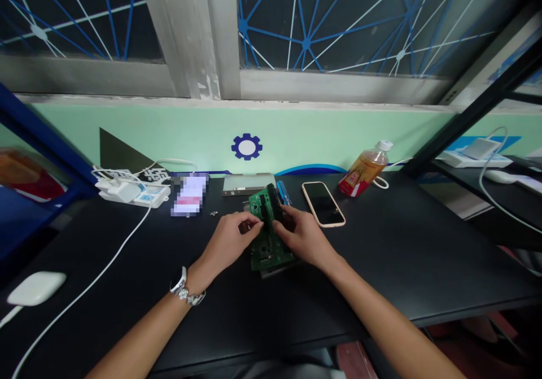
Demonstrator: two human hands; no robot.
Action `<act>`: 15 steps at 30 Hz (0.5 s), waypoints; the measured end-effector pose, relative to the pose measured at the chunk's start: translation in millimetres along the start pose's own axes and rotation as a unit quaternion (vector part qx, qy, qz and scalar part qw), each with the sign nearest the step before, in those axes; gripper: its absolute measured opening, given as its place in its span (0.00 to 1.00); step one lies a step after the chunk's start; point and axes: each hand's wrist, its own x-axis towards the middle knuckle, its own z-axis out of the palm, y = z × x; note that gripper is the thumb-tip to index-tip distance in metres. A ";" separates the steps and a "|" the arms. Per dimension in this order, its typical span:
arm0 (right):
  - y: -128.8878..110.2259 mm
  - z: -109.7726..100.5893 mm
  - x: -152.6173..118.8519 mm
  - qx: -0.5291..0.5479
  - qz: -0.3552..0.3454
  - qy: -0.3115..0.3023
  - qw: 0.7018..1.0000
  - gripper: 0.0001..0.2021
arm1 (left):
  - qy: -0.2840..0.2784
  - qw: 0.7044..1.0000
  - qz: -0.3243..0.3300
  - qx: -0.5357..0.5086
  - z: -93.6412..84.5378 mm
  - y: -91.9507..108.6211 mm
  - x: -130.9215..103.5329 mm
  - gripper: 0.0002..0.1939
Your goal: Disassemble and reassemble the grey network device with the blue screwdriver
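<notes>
A green circuit board [271, 249] with black parts sits in the middle of the black desk, over a piece whose grey edge shows at its near side. My left hand [232, 235] is closed in a pinch at the board's left part; whatever is between the fingertips is too small to make out. On the right side, my right hand [302, 232] has its thumb and fingers around the black strip [274, 203] along the board's edge. Small metal bits [214, 213] lie left of the board. Behind it are a blue tool [283, 192] and a grey panel [248, 184].
A phone [324, 204] lies to the right, with a drink bottle [365, 169] behind it. At the left are a lit, blurred screen [189, 194], a white power strip [131, 191], a white cable [99, 274] and a white charger [37, 288].
</notes>
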 end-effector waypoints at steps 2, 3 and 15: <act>-2.3 -1.7 -0.9 -0.085 0.008 0.011 0.996 0.12 | -0.015 1.000 0.006 -0.005 0.9 -3.3 0.7 0.11; -3.3 -2.4 -1.4 -0.128 0.016 0.015 0.992 0.13 | -0.018 1.000 0.009 -0.003 0.8 -4.5 1.1 0.11; -4.5 -5.3 -4.1 -0.344 -0.023 0.019 0.939 0.11 | 0.116 0.983 0.076 0.124 -13.0 -39.7 15.1 0.10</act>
